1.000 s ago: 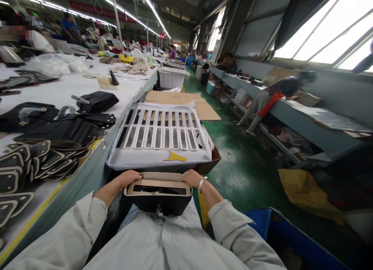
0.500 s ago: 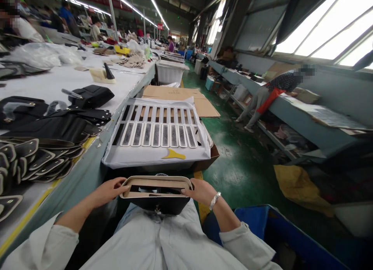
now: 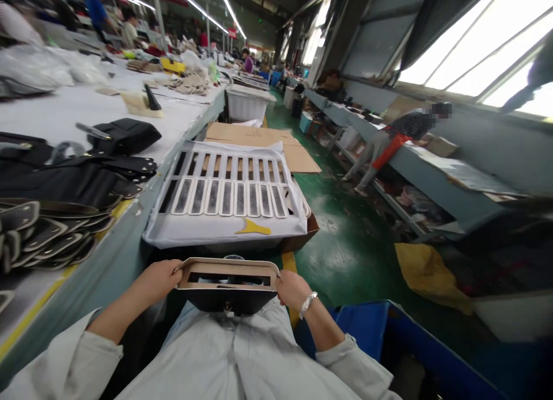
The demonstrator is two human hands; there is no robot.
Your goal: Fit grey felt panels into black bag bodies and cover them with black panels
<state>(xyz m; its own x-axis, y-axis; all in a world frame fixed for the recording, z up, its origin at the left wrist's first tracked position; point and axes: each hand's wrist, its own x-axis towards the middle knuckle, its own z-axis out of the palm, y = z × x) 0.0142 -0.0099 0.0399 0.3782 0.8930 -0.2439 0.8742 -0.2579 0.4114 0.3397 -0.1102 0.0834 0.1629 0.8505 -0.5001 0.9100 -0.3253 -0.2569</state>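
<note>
Over my lap sits a black bag (image 3: pixel 242 301) with a tan inside and a pale rim, its open end facing up and a small metal clasp on the near side. My left hand (image 3: pixel 161 279) pinches its left end. At the right end my right hand (image 3: pixel 294 289), with a bracelet at the wrist, is closed on the rim. Just beyond the bag stands a white-covered rack (image 3: pixel 207 230). A row of pale-edged dark strips (image 3: pixel 227 198) lies on it, above a yellow curved piece (image 3: pixel 253 227).
On the left table (image 3: pixel 142 207) lie black bags (image 3: pixel 123 135) and a pile of dark pale-edged pieces (image 3: pixel 47 239). A blue bin (image 3: pixel 363 325) stands low at my right. Cardboard (image 3: pixel 259 138) lies behind the rack. A person (image 3: pixel 389 138) bends over the right bench.
My right thumb has moved from inside the opening to the bag's right end, and my left fingers have shifted outward at the left end. The camera view has turned slightly right.
</note>
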